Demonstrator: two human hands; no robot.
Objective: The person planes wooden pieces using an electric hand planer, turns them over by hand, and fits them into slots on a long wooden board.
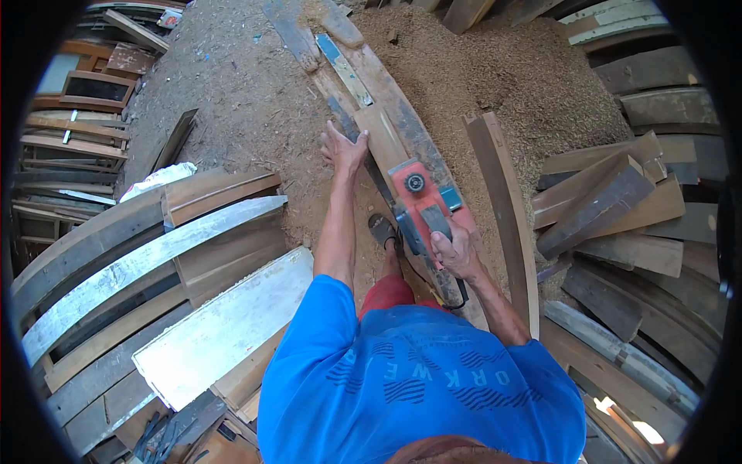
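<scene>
A red electric planer [418, 193] with a black front knob rests on a light wooden board [379, 127], which lies along a long, worn workbench [413, 116]. My right hand [457, 249] is wrapped round the planer's rear handle, and a black cord comes out behind it. My left hand [344, 149] is at the left edge of the board with its fingers spread. Its thumb is close to the board's side; whether it touches I cannot tell. Beyond the board's far end lies a narrow strip with flaking blue paint [344, 71].
Stacked planks and a white panel [224, 329] are at my left. An upright plank [506, 209] stands just right of the bench, with more loose boards [603, 193] further right. Sawdust [495, 66] covers the ground beyond. My sandalled foot [381, 230] is beside the bench.
</scene>
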